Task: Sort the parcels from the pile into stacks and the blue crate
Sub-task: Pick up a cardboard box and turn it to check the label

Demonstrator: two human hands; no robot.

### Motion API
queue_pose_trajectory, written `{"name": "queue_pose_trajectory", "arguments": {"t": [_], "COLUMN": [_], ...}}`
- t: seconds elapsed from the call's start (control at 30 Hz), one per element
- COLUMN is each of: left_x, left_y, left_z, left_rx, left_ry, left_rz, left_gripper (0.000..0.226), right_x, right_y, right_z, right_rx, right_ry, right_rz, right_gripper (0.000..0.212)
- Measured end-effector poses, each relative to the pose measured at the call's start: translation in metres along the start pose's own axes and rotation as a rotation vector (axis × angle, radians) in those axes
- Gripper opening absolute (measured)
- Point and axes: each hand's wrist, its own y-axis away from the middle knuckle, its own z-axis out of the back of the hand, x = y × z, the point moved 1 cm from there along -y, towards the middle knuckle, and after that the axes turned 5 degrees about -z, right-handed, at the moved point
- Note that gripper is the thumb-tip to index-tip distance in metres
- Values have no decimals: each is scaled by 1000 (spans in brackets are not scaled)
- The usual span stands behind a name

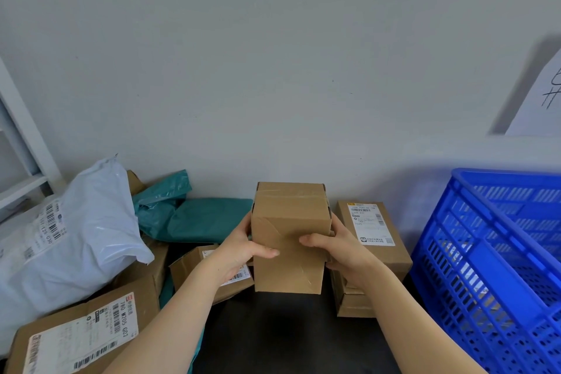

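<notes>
A plain brown cardboard box (288,222), taped along its top, is held up in the middle of the view. My left hand (243,247) grips its left side and my right hand (340,249) grips its right side, thumbs on the near face. To its right stands a stack of brown boxes (373,255) with a white shipping label on top. The blue crate (498,252) sits at the far right. The pile on the left holds a white poly bag (69,240), teal mailers (194,215) and a labelled cardboard box (82,334).
A small labelled box (194,267) lies just behind my left wrist. The dark tabletop (273,331) shows below the held box. A grey wall runs behind everything. A white shelf frame (21,143) stands far left, a paper sheet (540,100) hangs at right.
</notes>
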Motion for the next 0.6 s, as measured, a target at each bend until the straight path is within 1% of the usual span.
{"name": "queue_pose_trajectory", "arguments": {"t": [0.07,0.13,0.27,0.4,0.5,0.6], "left_x": [-1,-2,-6,-7,-6,-6], "left_y": [1,2,4,4,4,6], "left_z": [0,0,-1,1,2,4], "left_rx": [16,45,114,162,192,223], "left_ry": [-5,-5,51,157,158,128], "left_rz": [-18,-36,-40,0,25,33], "left_gripper": [84,90,118,123,128,127], "right_x": [0,1,0,0,1,1], "right_y": [0,1,0,-1,-1,-2], "right_z": [0,1,3,4,5,6], "right_rx": [5,30,19,-25,-45,-82], "right_ry": [2,-7,-82,-113,-99,-110], "right_rz": [-1,-14,-50,-78,-93,-117], "right_gripper": [61,56,59,37,25,19]}}
